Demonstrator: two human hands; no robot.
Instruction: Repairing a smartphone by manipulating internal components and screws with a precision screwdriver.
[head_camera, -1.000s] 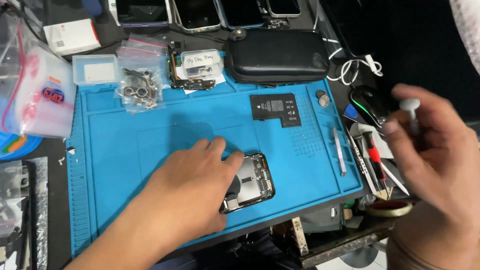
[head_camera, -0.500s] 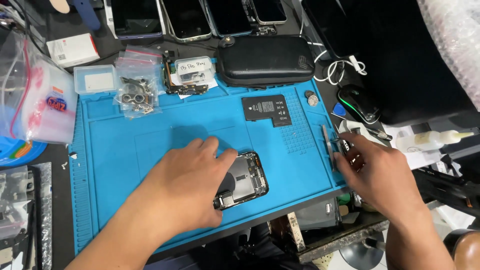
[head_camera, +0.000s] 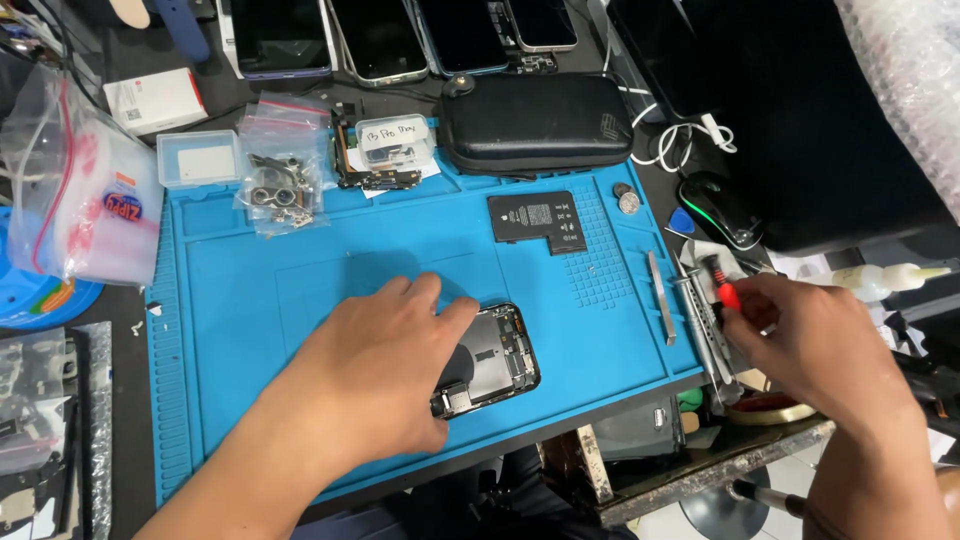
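Note:
My left hand lies flat on an opened phone body with bare inner parts, holding it down near the front of a blue work mat. My right hand is off the mat's right edge, fingers closed on a small screwdriver with a red and black handle among loose tools. A black L-shaped battery rests on the mat further back. Metal tweezers lie along the mat's right side, just left of my right hand.
Several phones line the back edge beside a black zip case. Small bags of parts, a clear box and a large plastic bag sit left. A mouse, white cable and glue bottle are right.
My right hand came down from mid-air, where it held a white-tipped tool, to the tool pile at the mat's right edge and closed on the red-handled screwdriver. The left hand stayed on the phone.

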